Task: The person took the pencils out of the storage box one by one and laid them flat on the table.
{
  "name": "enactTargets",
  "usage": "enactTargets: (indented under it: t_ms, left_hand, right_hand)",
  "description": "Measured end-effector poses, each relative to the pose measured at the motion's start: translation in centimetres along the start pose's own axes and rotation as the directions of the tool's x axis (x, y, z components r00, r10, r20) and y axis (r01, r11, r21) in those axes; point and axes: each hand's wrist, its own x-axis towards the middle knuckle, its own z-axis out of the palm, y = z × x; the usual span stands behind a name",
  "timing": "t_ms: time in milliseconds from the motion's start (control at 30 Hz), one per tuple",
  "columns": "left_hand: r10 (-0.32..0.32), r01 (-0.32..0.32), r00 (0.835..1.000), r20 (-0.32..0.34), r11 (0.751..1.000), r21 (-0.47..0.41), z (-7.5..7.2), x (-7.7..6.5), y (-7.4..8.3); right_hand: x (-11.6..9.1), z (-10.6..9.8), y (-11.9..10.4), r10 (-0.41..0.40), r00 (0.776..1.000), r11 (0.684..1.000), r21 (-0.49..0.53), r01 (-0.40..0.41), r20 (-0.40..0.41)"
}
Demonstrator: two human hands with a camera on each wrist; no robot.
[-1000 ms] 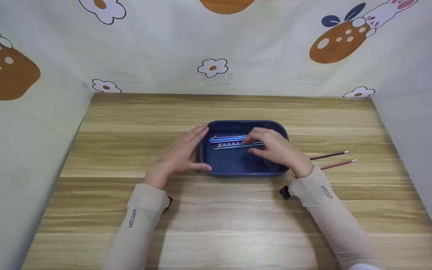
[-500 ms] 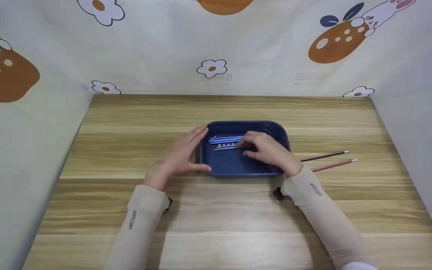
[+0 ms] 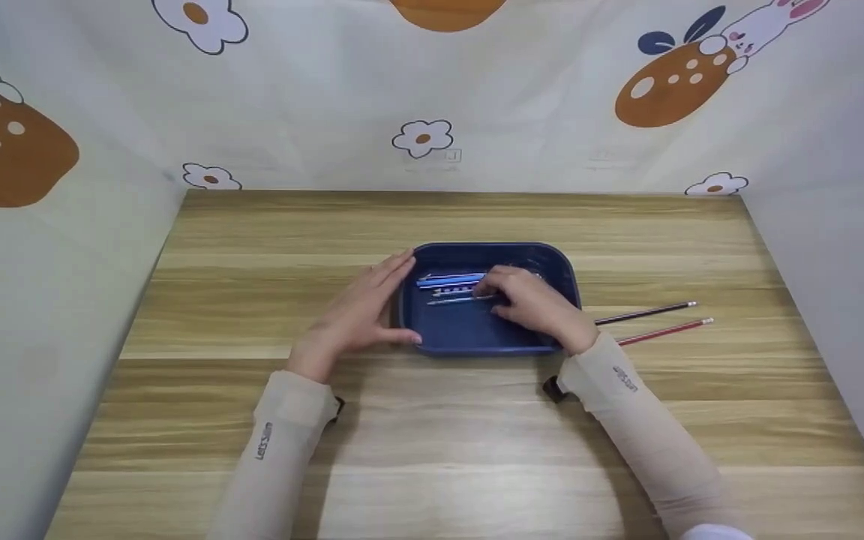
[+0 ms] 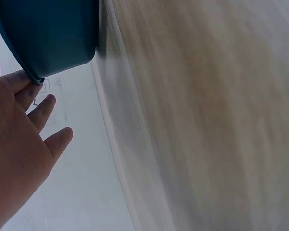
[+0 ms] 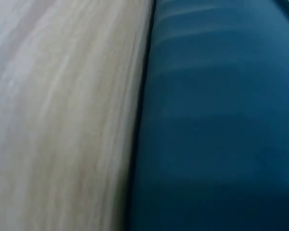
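A dark blue rectangular box [image 3: 477,351] stands open on the table. My left hand [image 3: 353,311] rests on its left end, fingers at the back corner and thumb at the front corner; the left wrist view has the fingertips at the box's rim [image 4: 36,82]. Reaching into the box, my right hand [image 3: 529,300] pinches a slim pencil [image 3: 451,301] near its middle, low over the floor, tip to the left. Behind it lie a dotted pencil [image 3: 447,290] and blue pens [image 3: 443,280], their right ends partly hidden by the hand. The right wrist view shows only the box's outer side [image 5: 216,120].
Right of the box, a black pencil [image 3: 646,313] and a red pencil [image 3: 664,331] lie on the wooden table [image 3: 432,427], their left ends hidden by the right forearm. A patterned cloth [image 3: 327,97] hangs behind the table and along both sides.
My right hand has moved slightly left and lower in the box, with the pencil now a little nearer the front, apart from the dotted one. The left hand stays on the box.
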Motion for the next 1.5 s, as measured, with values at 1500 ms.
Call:
enactTargets:
  t_ms: [1500]
  left_hand:
    - [-0.005, 0.005, 1.000, 0.011, 1.000, -0.024, -0.1, 0.0, 0.1]
  right_hand:
    - [-2.9, -2.8, -2.6, -0.088, 0.986, 0.993, 0.060, 0.098, -0.140]
